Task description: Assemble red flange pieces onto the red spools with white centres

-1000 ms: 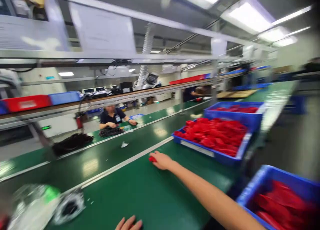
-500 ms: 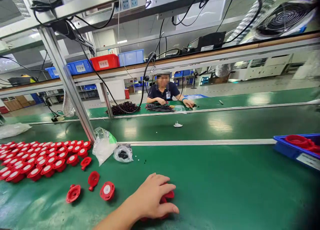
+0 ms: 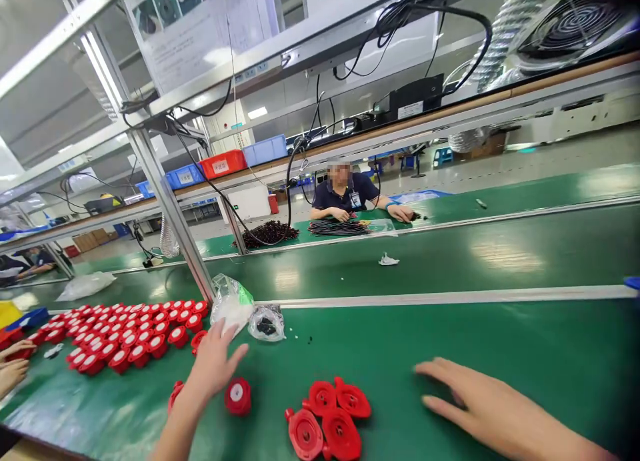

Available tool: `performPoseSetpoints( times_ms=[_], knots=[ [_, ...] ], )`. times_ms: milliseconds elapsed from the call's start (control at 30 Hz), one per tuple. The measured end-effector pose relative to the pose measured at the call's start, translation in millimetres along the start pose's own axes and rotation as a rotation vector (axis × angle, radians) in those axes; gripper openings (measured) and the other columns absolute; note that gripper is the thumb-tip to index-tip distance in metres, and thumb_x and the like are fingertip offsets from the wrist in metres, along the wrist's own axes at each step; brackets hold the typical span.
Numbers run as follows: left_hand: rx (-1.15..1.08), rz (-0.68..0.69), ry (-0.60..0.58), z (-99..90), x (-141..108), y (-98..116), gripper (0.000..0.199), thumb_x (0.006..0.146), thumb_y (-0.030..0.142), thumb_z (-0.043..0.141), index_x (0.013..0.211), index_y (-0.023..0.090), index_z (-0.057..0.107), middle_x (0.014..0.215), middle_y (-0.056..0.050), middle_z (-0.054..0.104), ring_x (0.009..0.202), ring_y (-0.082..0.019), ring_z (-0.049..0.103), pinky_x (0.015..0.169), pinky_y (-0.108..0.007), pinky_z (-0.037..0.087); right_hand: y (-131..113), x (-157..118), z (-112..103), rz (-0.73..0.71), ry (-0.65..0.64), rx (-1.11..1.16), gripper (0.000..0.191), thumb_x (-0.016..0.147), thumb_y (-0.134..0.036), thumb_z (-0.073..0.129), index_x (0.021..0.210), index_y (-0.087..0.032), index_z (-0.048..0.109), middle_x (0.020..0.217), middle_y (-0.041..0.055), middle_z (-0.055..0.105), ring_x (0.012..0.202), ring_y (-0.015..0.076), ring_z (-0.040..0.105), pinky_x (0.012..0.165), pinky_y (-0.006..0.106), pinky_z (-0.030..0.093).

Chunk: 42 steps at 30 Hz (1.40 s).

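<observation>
My left hand (image 3: pixel 213 366) reaches over the bench toward the back left, fingers spread and holding nothing I can see. Its forearm partly covers a red plastic part (image 3: pixel 175 395), and another red part (image 3: pixel 199 341) shows behind the hand. Just right of the wrist sits a red part with a white disc (image 3: pixel 237 395). Several red hollow parts with small tabs (image 3: pixel 340 433) lie clustered at the front middle. To the right of that cluster is my right hand (image 3: pixel 475 402), slightly blurred, thumb and fingers apart, nothing visible in it.
Rows of red parts with white discs (image 3: pixel 135 331) cover the left bench. A clear plastic bag (image 3: pixel 231 307) and a small bag of black pieces (image 3: pixel 267 324) stand near the metal post (image 3: pixel 173 214). Another person's hands (image 3: pixel 15 367) are at the left edge. A co-worker (image 3: pixel 345 194) sits opposite.
My left hand has left the front cluster of red parts and moved left, uncovering it. My right hand has come into view at the right. The view has turned left and tilted.
</observation>
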<state>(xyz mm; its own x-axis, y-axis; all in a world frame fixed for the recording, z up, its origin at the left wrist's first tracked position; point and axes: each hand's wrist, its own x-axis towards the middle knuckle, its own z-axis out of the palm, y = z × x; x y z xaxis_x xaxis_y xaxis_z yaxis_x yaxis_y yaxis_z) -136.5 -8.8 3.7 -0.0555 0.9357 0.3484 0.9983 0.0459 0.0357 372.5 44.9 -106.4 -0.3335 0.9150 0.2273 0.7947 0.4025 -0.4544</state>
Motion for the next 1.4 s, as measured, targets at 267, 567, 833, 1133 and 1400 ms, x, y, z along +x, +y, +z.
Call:
performPoseSetpoints(
  times_ms=[267, 567, 833, 1133, 1400],
  knots=[
    [0.095, -0.260, -0.054, 54.9, -51.4, -127.5, 0.087, 0.091, 0.063, 0.044, 0.163, 0.018, 0.024, 0.172, -0.022, -0.003, 0.157, -0.044, 0.006, 0.116, -0.071, 0.030, -64.5, 87.8, 18.5, -0.041, 0.023, 0.264, 0.054, 0.099, -0.060, 0.032, 0.088, -0.024, 0.071, 0.085, 0.0078, 0.073, 0.080, 0.0268, 0.067, 0.075, 0.040, 0.052],
    [-0.293, 0.069, -0.081, 48.1, 3.7, -125.2, 0.069, 0.099, 0.060, 0.040, 0.154, 0.019, 0.044, 0.168, -0.011, 0.030, 0.159, -0.029, 0.016, 0.130, -0.054, 0.014, -117.1, 13.7, 43.3, -0.738, 0.064, 0.114, 0.066, 0.093, -0.058, 0.060, 0.149, -0.025, 0.053, 0.161, 0.0225, 0.038, 0.141, 0.0441, 0.042, 0.114, 0.070, 0.034],
    [-0.477, 0.043, -0.067, 53.0, -10.1, -88.7, 0.065, 0.096, 0.070, 0.042, 0.134, 0.025, 0.068, 0.162, -0.009, 0.043, 0.153, -0.034, 0.033, 0.128, -0.053, 0.023, -172.0, 43.8, 101.3, -1.046, 0.325, -0.134, 0.030, 0.102, -0.042, 0.048, 0.130, -0.039, 0.059, 0.138, 0.0114, 0.064, 0.111, 0.0325, 0.063, 0.102, 0.060, 0.048],
    [-0.616, -0.030, 0.007, 65.5, -36.5, -46.1, 0.068, 0.090, 0.079, 0.043, 0.116, 0.027, 0.077, 0.151, -0.011, 0.055, 0.145, -0.034, 0.047, 0.125, -0.050, 0.033, -144.9, 39.1, 97.5, -0.965, 0.230, -0.053, 0.035, 0.093, -0.049, 0.057, 0.123, -0.033, 0.062, 0.117, 0.0114, 0.067, 0.104, 0.0327, 0.060, 0.102, 0.059, 0.047],
    [-0.715, 0.135, 0.011, 83.0, -37.9, 7.4, 0.048, 0.098, 0.063, 0.047, 0.105, 0.027, 0.078, 0.145, -0.013, 0.061, 0.137, -0.032, 0.056, 0.120, -0.048, 0.043, -107.4, 29.2, 45.4, -0.872, 0.027, -0.011, 0.046, 0.095, -0.056, 0.058, 0.132, -0.029, 0.063, 0.127, 0.0158, 0.062, 0.113, 0.0353, 0.058, 0.100, 0.058, 0.046]
  ],
)
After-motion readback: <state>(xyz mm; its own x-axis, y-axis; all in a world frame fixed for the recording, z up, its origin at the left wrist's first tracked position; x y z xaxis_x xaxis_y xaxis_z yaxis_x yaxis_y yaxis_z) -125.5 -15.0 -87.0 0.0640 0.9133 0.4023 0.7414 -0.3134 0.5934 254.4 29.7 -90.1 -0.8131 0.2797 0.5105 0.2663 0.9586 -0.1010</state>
